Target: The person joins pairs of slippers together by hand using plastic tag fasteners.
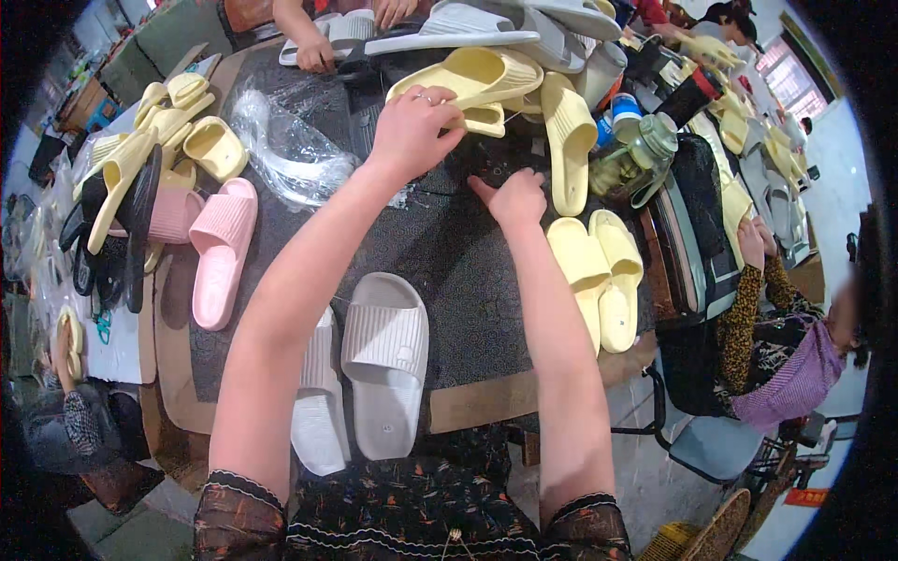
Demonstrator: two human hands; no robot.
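My left hand (416,131), a ring on one finger, reaches across the table and is closed on a pale yellow slipper (482,75) at the far side. Part of a second yellow slipper (485,120) shows just under it. My right hand (517,198) hovers over the dark tabletop, thumb stretched out to the left and the other fingers partly bent, with nothing visible in it. Beyond it a yellow slipper (568,140) leans toe-down. A yellow pair (599,271) lies beside my right forearm. Grey slippers (383,365) lie at the near edge, one partly behind my left forearm.
Clear plastic wrap (290,154) lies left of my left hand. Pink slippers (224,252) and a mixed yellow and black pile (131,178) fill the left side. A glass jar (641,154) stands at the right. Other people's hands (313,47) work across the table; a co-worker (781,346) sits right.
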